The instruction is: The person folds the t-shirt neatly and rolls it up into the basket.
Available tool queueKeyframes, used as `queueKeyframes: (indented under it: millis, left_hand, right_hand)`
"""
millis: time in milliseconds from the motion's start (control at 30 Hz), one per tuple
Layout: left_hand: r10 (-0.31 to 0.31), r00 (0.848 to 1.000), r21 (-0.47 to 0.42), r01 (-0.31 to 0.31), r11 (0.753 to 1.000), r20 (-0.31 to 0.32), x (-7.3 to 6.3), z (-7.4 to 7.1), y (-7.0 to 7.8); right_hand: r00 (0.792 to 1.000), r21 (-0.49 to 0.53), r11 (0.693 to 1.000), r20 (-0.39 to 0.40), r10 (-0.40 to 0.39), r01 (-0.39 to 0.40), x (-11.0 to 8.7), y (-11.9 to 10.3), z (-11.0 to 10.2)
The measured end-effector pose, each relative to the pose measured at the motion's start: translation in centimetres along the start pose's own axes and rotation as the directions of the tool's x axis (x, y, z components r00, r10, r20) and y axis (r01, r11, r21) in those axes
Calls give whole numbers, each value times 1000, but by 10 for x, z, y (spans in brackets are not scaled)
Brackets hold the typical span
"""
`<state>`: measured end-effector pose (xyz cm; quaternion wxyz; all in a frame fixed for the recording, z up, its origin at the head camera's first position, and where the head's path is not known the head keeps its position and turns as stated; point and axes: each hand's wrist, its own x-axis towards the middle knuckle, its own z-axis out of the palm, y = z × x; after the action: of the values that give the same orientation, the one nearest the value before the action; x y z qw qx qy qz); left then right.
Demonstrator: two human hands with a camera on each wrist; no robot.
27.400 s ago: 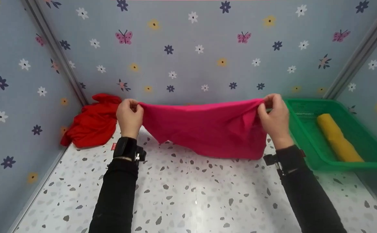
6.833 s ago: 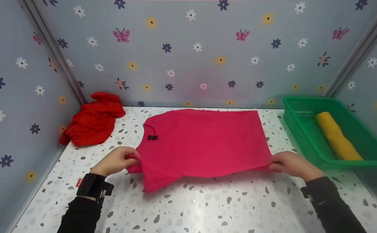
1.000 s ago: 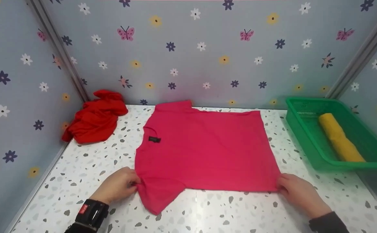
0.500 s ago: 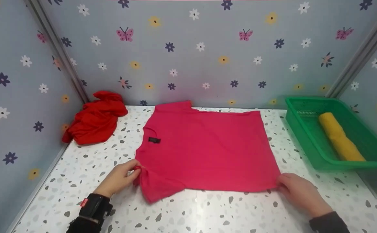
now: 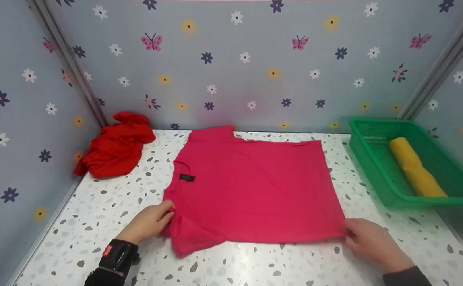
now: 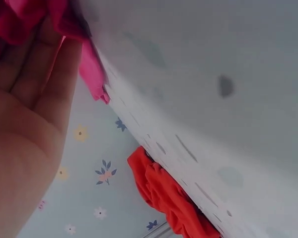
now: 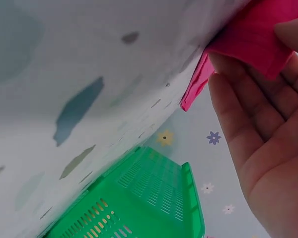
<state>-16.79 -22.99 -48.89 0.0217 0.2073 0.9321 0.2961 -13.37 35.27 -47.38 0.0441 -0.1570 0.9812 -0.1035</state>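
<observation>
A pink T-shirt (image 5: 255, 190) lies spread on the speckled tabletop, its neckline with a black label toward the left and its hem toward the right. My left hand (image 5: 148, 222) pinches the shirt at the near shoulder, where the cloth bunches beside the near sleeve. At the near hem corner my right hand (image 5: 376, 242) grips the fabric between thumb and fingers; the right wrist view shows the pink cloth (image 7: 260, 37) under the thumb. In the left wrist view, pink folds (image 6: 20, 20) cover the fingertips of that hand.
A crumpled red cloth (image 5: 118, 151) sits in the back left corner. On the right stands a green plastic basket (image 5: 378, 178) with a rolled yellow cloth (image 5: 416, 169) inside. Flower-patterned panels (image 5: 231, 59) enclose the back and both sides of the white speckled tabletop (image 5: 247, 266).
Over the last second my left hand has regripped and gathered the near shoulder. The shirt has shifted slightly toward me. Earlier it hung folded between both hands, then lay half spread.
</observation>
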Motion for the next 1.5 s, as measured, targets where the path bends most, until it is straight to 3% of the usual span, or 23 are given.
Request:
queueKeyframes:
  millis: [233,467,667,900,1000,1133,1267,1367,1500]
  left_hand:
    - [-20,999,-41,21,999,30,-9,-1,2]
    - [30,999,-62,-27,998,45,-16,-6,0]
    - [40,996,-102,-33,994,77,-20,-10,1]
    - [36,996,-145,-24,989,83,-22,-19,2]
    - [46,998,-131,-39,991,46,-20,-28,4]
    - [62,997,-83,-66,994,-55,-13,-44,11]
    - [124,973,8,-125,992,-196,-2,-58,18]
    - [161,943,40,-156,987,-291,6,-66,24]
    - [134,922,8,-141,990,-364,15,-74,31]
  right_hand:
    - [999,40,999,30,24,-25,-2,1,-2]
    - [994,10,994,-12,-111,111,-4,4,-4]
    - [994,24,995,49,-94,93,-5,5,-5]
    - [980,96,978,55,-189,183,-7,11,-10]
    - [981,114,976,38,-193,187,-8,14,-15]
    - [991,117,985,15,-130,128,-6,14,-24]
    - [992,104,989,-89,-94,104,-4,12,-31]
    - [964,74,987,-237,-122,143,-2,11,-33]
    - [899,26,979,-401,-175,202,2,10,-33]
